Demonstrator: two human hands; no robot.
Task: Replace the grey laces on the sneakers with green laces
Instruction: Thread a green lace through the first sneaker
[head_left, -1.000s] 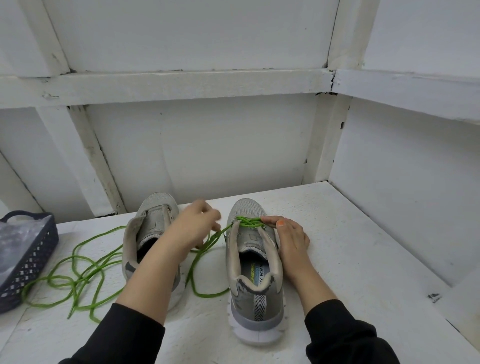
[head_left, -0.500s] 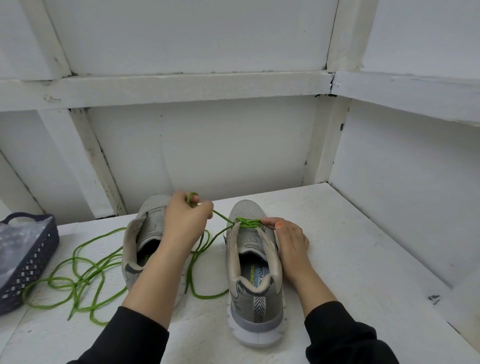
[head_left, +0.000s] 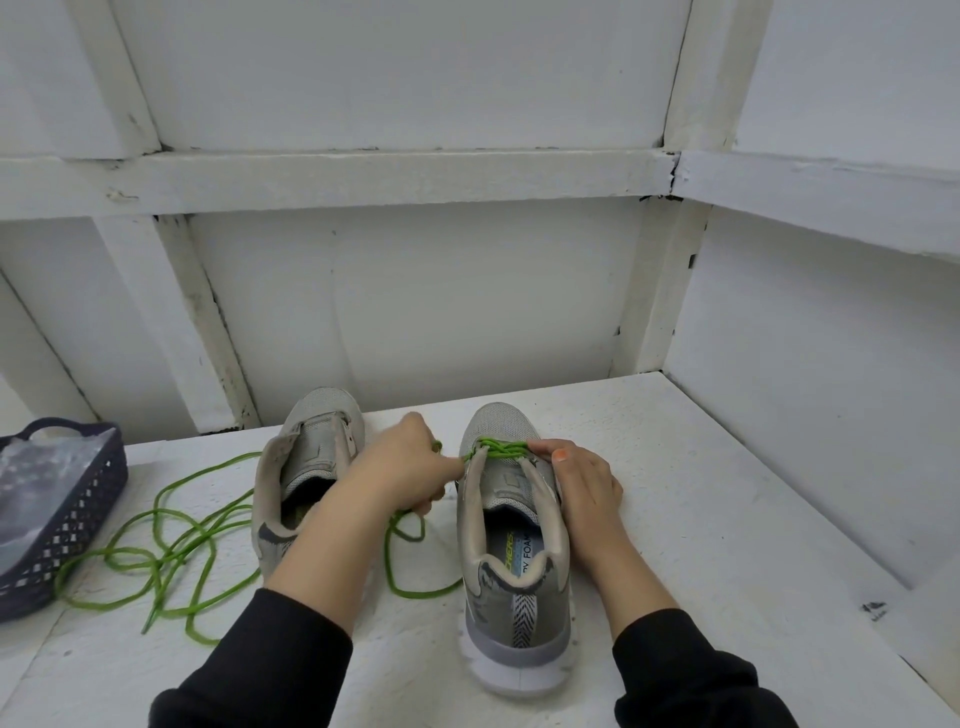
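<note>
Left hand (head_left: 400, 470) is closed round a bright green round cord lace (head_left: 493, 448), gripping it just beside the eyelets at nine o'clock of the crossings, probably to draw the slack through; right hand (head_left: 584, 480) clasps the outer flank of the grey mesh sneaker with a white sole (head_left: 517, 618), thumb pressed at the three o'clock end of the crossings, seemingly to pin the threaded rows and hold the sneaker against the pull. The green lace crosses only the eyelets nearest the toe, at twelve o'clock on that sneaker; the throat toward six o'clock is bare, so I judge the lacing barely begun. From the left hand the lace drops to the white painted worktop (head_left: 701, 545) and loops toward six o'clock. Just beside, at nine o'clock, stands the matching grey sneaker (head_left: 317, 452), toe away, no lace visible in it, partly behind the left forearm; further toward nine o'clock lies a loose green tangle (head_left: 171, 545), whether a second lace I cannot tell. Beyond it sits a dark blue plastic lattice basket (head_left: 88, 514) holding crumpled clear plastic; no grey laces show.
</note>
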